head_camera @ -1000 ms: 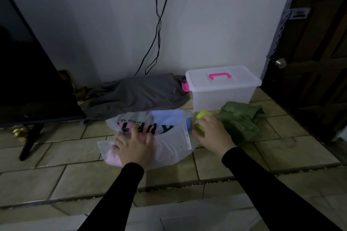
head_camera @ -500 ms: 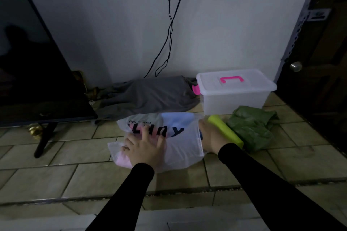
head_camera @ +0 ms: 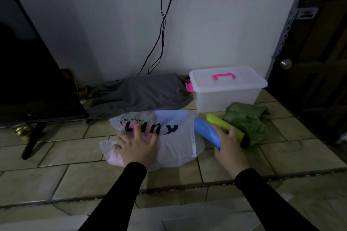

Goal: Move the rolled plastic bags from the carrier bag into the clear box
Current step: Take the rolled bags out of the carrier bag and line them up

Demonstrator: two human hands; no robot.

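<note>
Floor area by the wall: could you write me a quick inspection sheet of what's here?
Surface: tiled floor, dim light.
Job's things: white carrier bag lying flat; blue roll and yellow-green roll outside it; clear box, lid on, pink handle.
Clutter: grey cloth; crumpled green bag.
Hands: left hand flat on the carrier bag; right hand grips the blue roll.
Cables: black cables hanging down the wall.
Surroundings: television on a stand at left; dark door at right.
</note>
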